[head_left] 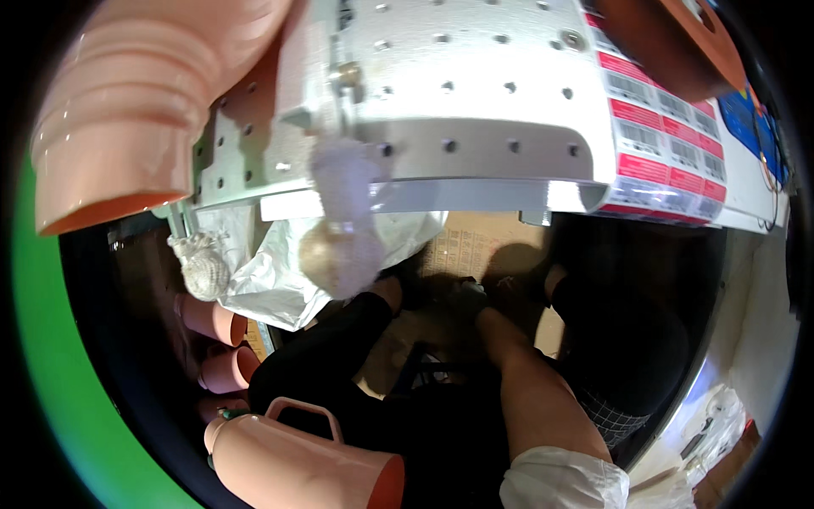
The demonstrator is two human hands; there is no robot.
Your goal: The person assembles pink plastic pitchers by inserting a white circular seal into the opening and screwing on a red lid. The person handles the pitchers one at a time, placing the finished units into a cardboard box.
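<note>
A glossy pink pitcher (pixel 297 462) with a loop handle lies across my lap at the lower left, its open mouth toward the lower right. Dark fingertips of my left hand (pixel 229 413), apparently gloved, curl round its narrow end; the rest of that hand is hidden. My right forearm, with a white sleeve (pixel 564 479) pushed up, reaches down between my knees. At its end, my right hand (pixel 471 293) looks covered in grey and sits in shadow near a brown cardboard box (pixel 487 237). Its fingers are too dark to make out.
A perforated metal bench top (pixel 475 102) spans the front, with a large pink ribbed vessel (pixel 127 127) at its left. A sheet of red and white labels (pixel 657 140) drapes its right edge. Below hang white plastic (pixel 284 280) and a white knitted piece (pixel 203 267). Pink cups (pixel 212 318) lie left.
</note>
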